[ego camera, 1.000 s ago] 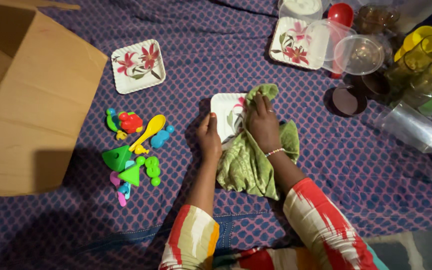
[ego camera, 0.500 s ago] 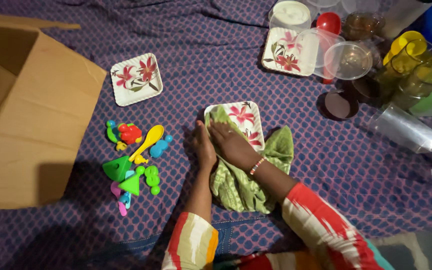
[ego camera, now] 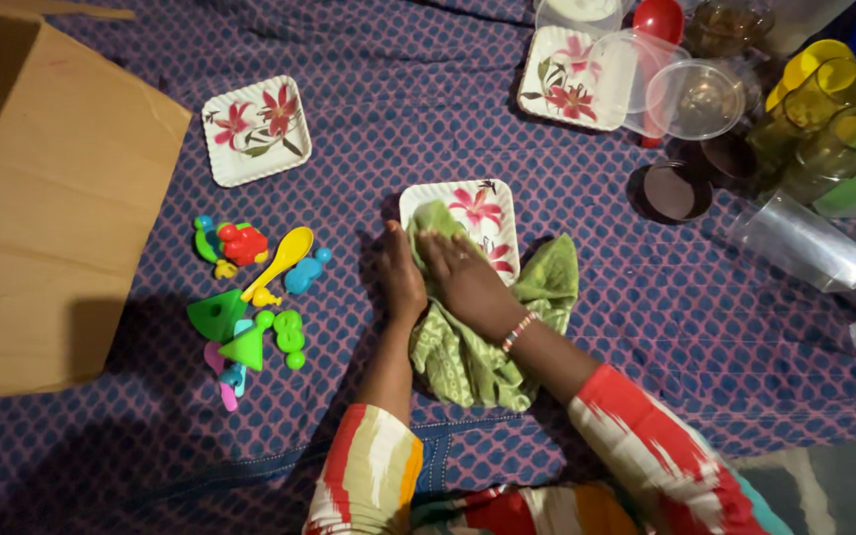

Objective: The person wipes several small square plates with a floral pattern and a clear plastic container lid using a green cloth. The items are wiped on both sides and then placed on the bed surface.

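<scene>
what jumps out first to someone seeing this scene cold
In the middle, the right hand presses a green cloth onto a square flowered plate, while the left hand rests at the plate's left edge. To the left lies a bright heap of plastic toys beside a large cardboard box. Clear tumblers and containers crowd the upper right of the purple patterned sheet.

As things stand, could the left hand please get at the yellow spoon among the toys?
Probably yes. The left hand rests at the plate's edge, and only bare cloth lies between it and the yellow spoon; it holds nothing.
</scene>
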